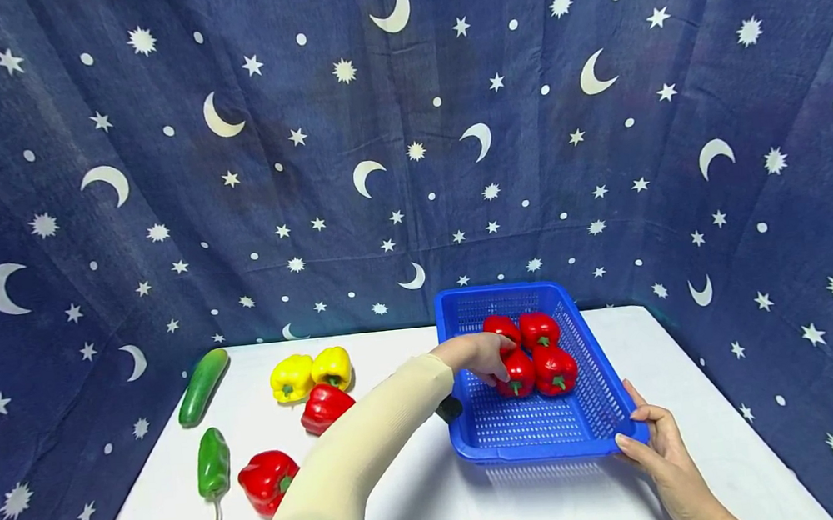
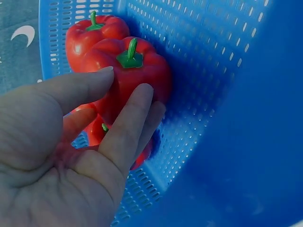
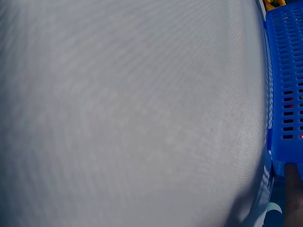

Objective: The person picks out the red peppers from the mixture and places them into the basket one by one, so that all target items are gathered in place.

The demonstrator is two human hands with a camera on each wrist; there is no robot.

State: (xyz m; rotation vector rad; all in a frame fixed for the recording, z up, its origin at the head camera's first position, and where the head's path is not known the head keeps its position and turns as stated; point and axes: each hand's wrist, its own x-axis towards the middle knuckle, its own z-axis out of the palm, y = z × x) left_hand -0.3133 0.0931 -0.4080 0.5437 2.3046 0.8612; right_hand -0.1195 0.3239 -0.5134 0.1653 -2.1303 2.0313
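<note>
Yr long L sleeve point(image 1: 376, 435) is pale cream, plain & snug, w/ small creases, going wider & finely ribbed twd the elbow. Its cuff point(image 1: 433, 370) ends at the wrist; yr L hand point(image 1: 480, 356) is bare. Sm. blk block point(image 1: 449, 408) shows just under the cuff, can't tell if attached. Yr R hand point(image 1: 664, 447) is bare too, slim-fingered, bare past the wrist.

The white counter point(image 1: 539, 512) carries a cucumber point(image 1: 204, 388) and a green pepper point(image 1: 213, 464) at the left, two yellow peppers point(image 1: 293, 379) side by side, two red peppers point(image 1: 263, 484) apart, and a blue basket point(image 1: 533, 452) to the right.
</note>
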